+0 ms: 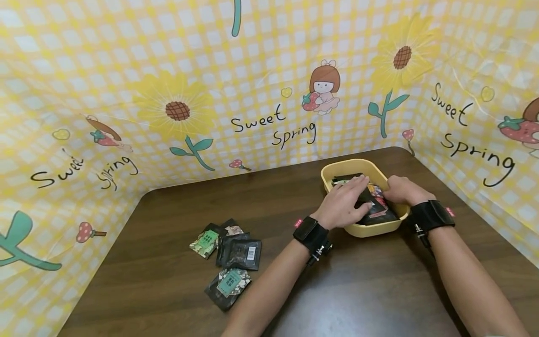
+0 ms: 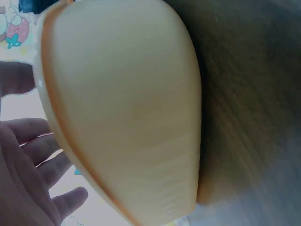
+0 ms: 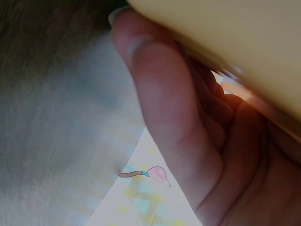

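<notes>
A yellow plastic container (image 1: 375, 230) stands on the right part of the table, with several dark flat packets (image 1: 381, 213) lying inside. Over its left side reaches my left hand (image 1: 343, 203), fingers extended across the packets. In the left wrist view the fingers of that hand (image 2: 33, 160) are spread beyond the container's rim (image 2: 61, 127). My right hand (image 1: 406, 191) holds the container by its right rim. The right wrist view shows curled fingers (image 3: 164, 103) of that hand against the outer wall (image 3: 254, 42); the fingertips are partly hidden.
Left of my left forearm lies a loose group of packets: a green-labelled one (image 1: 205, 241), a black one with a barcode (image 1: 242, 254) and a teal-labelled one (image 1: 229, 283) among them. A yellow checked cloth (image 1: 261, 93) hangs behind the brown table (image 1: 177, 201).
</notes>
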